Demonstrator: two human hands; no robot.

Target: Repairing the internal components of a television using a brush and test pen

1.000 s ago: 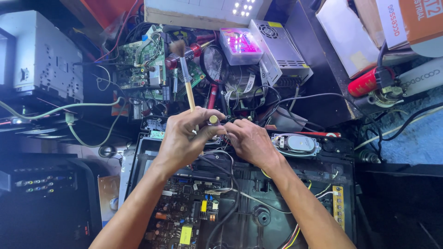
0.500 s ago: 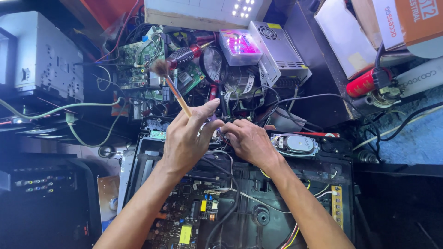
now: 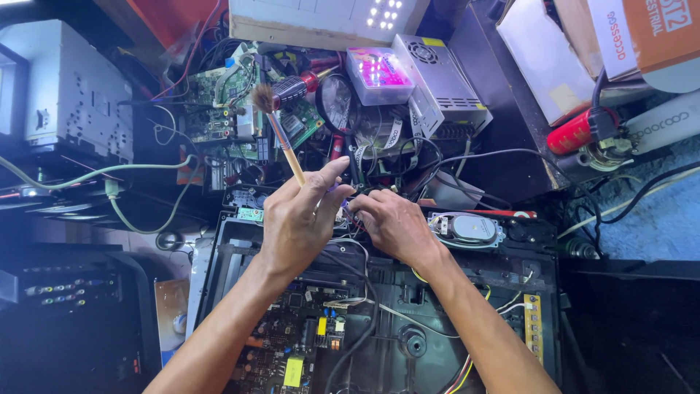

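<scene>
A crowded repair bench — the opened black chassis lies in the middle. At its upper edge the left hand grips a wooden brush, bristles up; the right hand pinches wires beside it. Circuit boards and a grey power supply crowd beyond the chassis — an oval speaker sits on its right.

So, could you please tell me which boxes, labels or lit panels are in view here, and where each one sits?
Orange and white carton: top right corner, printed faces.
White flat box: left of the carton, tilted, with a tan label.
Pink-lit panel: top centre, small clear square case glowing pink.
White panel: top edge, rectangular, a cluster of white lights.
Yellow stickers: on the circuit board, bottom centre.
</scene>
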